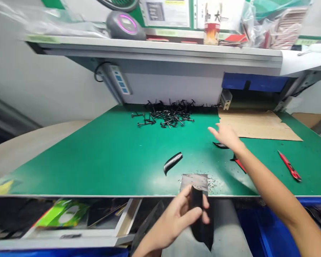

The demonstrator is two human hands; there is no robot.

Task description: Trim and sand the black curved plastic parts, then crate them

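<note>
My left hand (180, 216) is closed around a black, curved, shell-like piece (196, 200) at the table's front edge, in front of a small grey metal plate (195, 181). Dark crumbs lie around that plate. Farther out, my right hand (227, 135) reaches over the green table with its fingers stretched apart and nothing visible in them. Just below it is a striped black curved piece (220, 145), partly covered by the hand. A red and black item (240, 165) is half hidden under my right forearm. Another glossy black curved piece (172, 161) lies left of the plate.
A heap of thin black parts (171, 114) sits at the back. To the right are a cardboard sheet (256, 125) and a red utility knife (289, 166). A loaded shelf (160, 51) overhangs the table (96, 160). An open drawer (77, 233) juts out below left.
</note>
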